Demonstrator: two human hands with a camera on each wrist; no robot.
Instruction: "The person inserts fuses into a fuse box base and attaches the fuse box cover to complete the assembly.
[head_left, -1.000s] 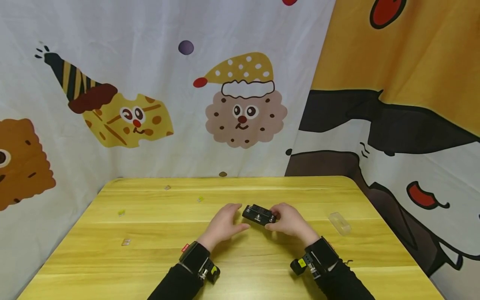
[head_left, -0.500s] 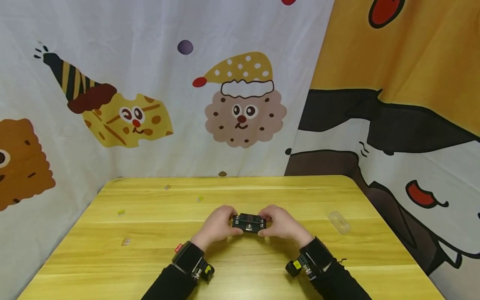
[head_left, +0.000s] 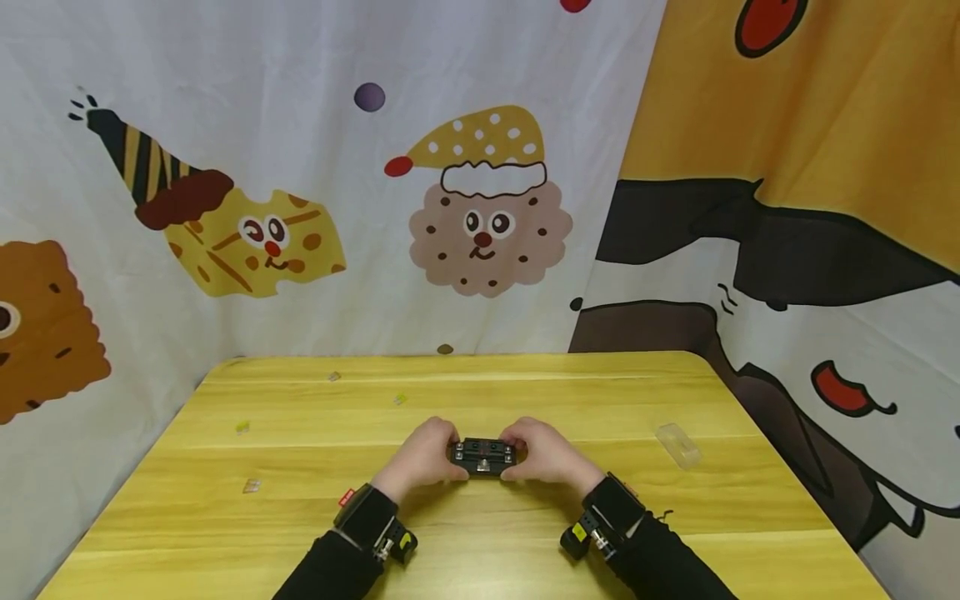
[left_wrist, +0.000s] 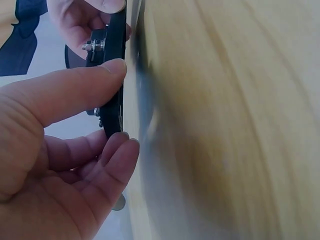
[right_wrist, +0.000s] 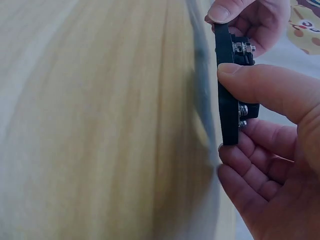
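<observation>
Left to right on the yellow wooden desk: four tiny bits lie loose at its left and rear: one pale piece at near left, one yellow-green bit behind it, one small piece near the back edge, one yellowish bit right of that. Too small to tell what they are.

Centre: left hand grasps the left end of one black block with metal screws on top, thumb in front, fingers curled behind. Right hand grasps the block's right end the same way, thumb across the front. Block sits between both hands at mid-desk, just above the surface; wrist views show a thin gap and its shadow. Two black wrist straps, two black sleeves.

Right: one clear plastic cover lying flat, well apart from the hands.

Room: cartoon-print cloth backdrop hangs behind and right, with cookie and cheese figures.
</observation>
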